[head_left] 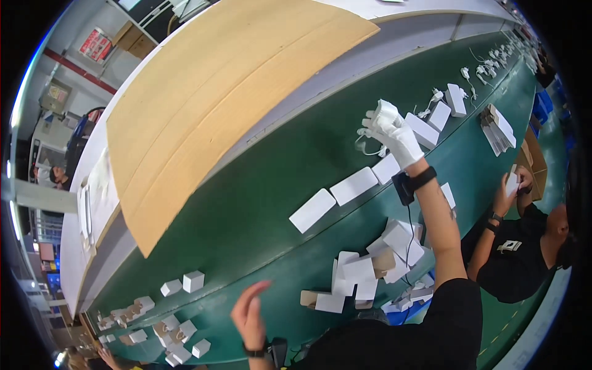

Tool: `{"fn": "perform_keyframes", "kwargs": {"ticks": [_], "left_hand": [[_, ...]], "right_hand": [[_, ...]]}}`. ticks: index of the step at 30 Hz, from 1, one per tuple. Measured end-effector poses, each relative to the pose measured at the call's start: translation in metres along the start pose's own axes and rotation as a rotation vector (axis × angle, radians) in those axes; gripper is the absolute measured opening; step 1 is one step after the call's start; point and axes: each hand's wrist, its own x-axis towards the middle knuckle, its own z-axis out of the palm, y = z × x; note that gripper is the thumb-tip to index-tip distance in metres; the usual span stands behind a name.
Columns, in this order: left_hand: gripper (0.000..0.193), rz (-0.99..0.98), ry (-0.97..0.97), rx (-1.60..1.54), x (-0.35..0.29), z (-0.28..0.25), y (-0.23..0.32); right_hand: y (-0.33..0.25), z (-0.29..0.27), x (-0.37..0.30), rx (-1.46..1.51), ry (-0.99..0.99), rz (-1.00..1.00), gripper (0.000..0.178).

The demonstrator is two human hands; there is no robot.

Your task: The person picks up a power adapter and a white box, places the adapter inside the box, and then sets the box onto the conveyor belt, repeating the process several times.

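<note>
My right hand (394,132), in a white glove, reaches over the green work surface with its fingers curled. A white corded charger (368,150) is at its fingertips; its cord loops out below the fingers, and the hand hides most of its body. My left hand (250,314) is bare and hangs over the near side, fingers extended and nothing in them. Closed white boxes lie in a row: one box (312,210) at the left end, a second box (354,186) beside it, and another box (386,169) just below the gloved wrist.
White cartons (357,274), some with open flaps, are heaped near my body. More boxes (422,131) and chargers (493,61) continue far right; small boxes (193,282) stand lower left. A cardboard sheet (246,92) covers the raised shelf. A co-worker (518,246) handles a white box at right.
</note>
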Motion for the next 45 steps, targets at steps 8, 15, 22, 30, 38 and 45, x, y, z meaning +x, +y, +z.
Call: {"fn": "perform_keyframes", "kwargs": {"ticks": [8, 15, 22, 30, 38, 45], "left_hand": [[0.058, -0.796, -0.336, -1.415, 0.078, 0.136, -0.047], [0.050, -0.282, -0.424, -0.982, 0.051, 0.131, -0.054], [0.065, -0.119, -0.355, -0.603, 0.079, 0.134, -0.112], [0.096, -0.082, -0.463, 0.216, 0.173, 0.069, -0.221], [0.090, -0.193, -0.894, -0.425, 0.102, 0.046, -0.109], [0.084, 0.105, -0.792, 0.023, 0.064, 0.049, -0.089]], "right_hand": [[-0.035, 0.119, -0.188, -0.145, -0.245, 0.316, 0.051], [0.041, 0.132, -0.245, -0.825, -0.218, -0.157, 0.045], [0.081, 0.095, -0.244, -0.105, 0.068, 0.261, 0.047], [-0.013, 0.120, -0.257, 0.175, -0.129, 0.546, 0.058], [-0.012, 0.110, -0.251, 0.149, -0.278, 0.653, 0.058], [0.004, 0.133, -0.232, -1.387, -0.762, -0.142, 0.042]]}}
